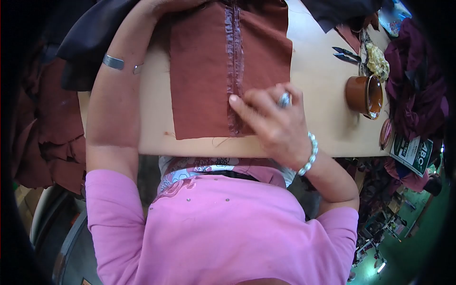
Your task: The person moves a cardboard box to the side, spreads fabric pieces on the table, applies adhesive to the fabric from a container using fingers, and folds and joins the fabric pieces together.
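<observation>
A reddish-brown piece of leather or cloth [199, 80] lies flat on the pale table, with a seam down its middle. Along that seam runs a shiny, wet-looking strip [230, 57]. My right hand [275, 114] is over the lower part of the piece, slightly blurred. Its index finger is stretched out with the tip on the strip, while the other fingers curl back; I see nothing held. My left forearm reaches up the left side, and only a sliver of my left hand [187, 4] shows at the top edge, its fingers hidden.
A brown glazed pot [356, 94] stands at the right of the table [318, 128]. Behind it are black thread snips [346, 55] and a crumpled yellowish wad [377, 61]. Dark maroon cloth [413, 71] heaps along the right edge; brown pieces [61, 118] hang at the left.
</observation>
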A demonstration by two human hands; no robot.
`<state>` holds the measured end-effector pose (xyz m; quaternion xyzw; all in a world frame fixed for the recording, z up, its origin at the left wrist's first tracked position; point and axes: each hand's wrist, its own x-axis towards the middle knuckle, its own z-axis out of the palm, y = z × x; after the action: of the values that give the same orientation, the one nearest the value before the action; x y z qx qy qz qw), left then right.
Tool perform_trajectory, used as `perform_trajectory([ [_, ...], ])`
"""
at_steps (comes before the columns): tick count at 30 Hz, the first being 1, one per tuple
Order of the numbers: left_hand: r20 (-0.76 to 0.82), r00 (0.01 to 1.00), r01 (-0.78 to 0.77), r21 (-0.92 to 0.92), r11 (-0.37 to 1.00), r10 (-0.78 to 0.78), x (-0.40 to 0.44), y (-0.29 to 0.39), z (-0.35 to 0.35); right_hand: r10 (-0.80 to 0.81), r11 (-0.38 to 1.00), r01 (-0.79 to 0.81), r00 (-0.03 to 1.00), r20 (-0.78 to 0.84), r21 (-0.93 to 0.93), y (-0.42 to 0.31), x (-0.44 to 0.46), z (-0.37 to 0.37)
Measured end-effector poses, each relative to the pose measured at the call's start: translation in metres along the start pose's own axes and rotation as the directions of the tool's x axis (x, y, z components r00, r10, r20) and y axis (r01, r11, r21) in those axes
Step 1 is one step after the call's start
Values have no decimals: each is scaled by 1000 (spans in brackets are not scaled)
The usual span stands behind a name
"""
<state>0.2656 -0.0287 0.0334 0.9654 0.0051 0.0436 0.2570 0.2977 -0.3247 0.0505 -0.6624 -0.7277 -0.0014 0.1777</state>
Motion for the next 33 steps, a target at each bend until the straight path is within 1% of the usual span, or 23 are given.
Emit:
perform_trajectory([
  [3, 26, 1000, 14, -4, 1000, -14, 0, 0, -2, -164, 972, 147, 983, -79, -185, -14, -21, 11],
  [4, 31, 1000, 6, -13, 1000, -5, 0, -1, -1, -157, 975, 146, 986, -56, -170, -16, -24, 7],
  [5, 32, 999, -11, -13, 1000, 11, 1, -2, -1, -127, 992, 127, 991, 32, -13, -12, -21, 0],
  [7, 43, 999, 1, -22, 1000, 0, 1, 0, -1, -107, 956, 43, 972, 209, 290, -1, -7, -19],
  [8, 36, 999, -4, -24, 1000, 5, 1, -1, -1, -93, 948, 37, 982, 165, 316, 7, 1, -17],
  [9, 47, 999, 12, -37, 999, -10, 1, -2, -1, -56, 967, 31, 994, 91, 254, 15, 13, -17],
  [11, -51, 997, -61, 90, 994, 66, -2, -5, 4, 3, 991, 6, 998, -68, 133, 29, 43, -14],
  [12, -246, 956, -153, 48, 987, 160, 6, -29, 27, 45, 998, -41, 994, -95, 36, 38, 58, -7],
  [13, -71, 996, -56, -96, 994, 49, 9, -33, 23, 84, 994, -92, 988, -127, -58, 48, 71, 3],
  [14, -88, 996, -24, -93, 995, 16, 9, -31, 25, 123, 978, -147, 979, -162, -149, 56, 82, 11],
  [15, -106, 994, 8, -93, 996, -18, 6, -17, 21, 129, 966, -162, 978, -165, -202, 60, 89, 18],
  [16, -62, 998, 22, -90, 996, -28, -1, -7, 11, 136, 951, -176, 977, -166, -254, 64, 94, 25],
  [17, 1, 996, 92, -88, 992, -92, 0, -1, 7, 143, 933, -188, 976, -164, -306, 67, 98, 31],
  [18, -18, 997, 76, -77, 994, -77, 0, -2, 7, 123, 934, -182, 972, -200, -308, 70, 100, 34],
  [20, -42, 998, 50, -41, 998, -51, 0, -4, 9, 130, 943, -153, 987, -95, -295, 66, 97, 26],
  [21, -51, 997, 60, -101, 993, -66, -1, -2, 10, 129, 946, -137, 991, -44, -295, 63, 97, 20],
  [22, -45, 997, 61, -87, 994, -65, -1, -1, 8, 135, 968, -147, 988, -75, -202, 63, 97, 17],
  [25, -40, 997, 58, -109, 992, -62, 0, -5, 9, 105, 933, -170, 971, -213, -317, 67, 97, 31],
  [26, -45, 997, 54, -113, 992, -60, 0, -4, 9, 65, 920, -141, 975, -211, -366, 62, 94, 30],
  [29, -51, 994, 84, -188, 979, -95, -2, 3, 7, -20, 991, 2, 991, -132, -133, 55, 83, 8],
  [30, -22, 994, 99, -227, 969, -106, -3, 5, 2, -29, 998, 18, 979, -200, -58, 59, 79, 5],
  [31, 5, 993, 114, -266, 957, -117, -3, 7, -4, 12, 999, -21, 953, -302, -25, 63, 74, 2],
  [33, 44, 949, 310, -305, 900, -312, -2, 20, -24, 100, 995, -81, 869, -485, 61, 74, 65, 0],
])
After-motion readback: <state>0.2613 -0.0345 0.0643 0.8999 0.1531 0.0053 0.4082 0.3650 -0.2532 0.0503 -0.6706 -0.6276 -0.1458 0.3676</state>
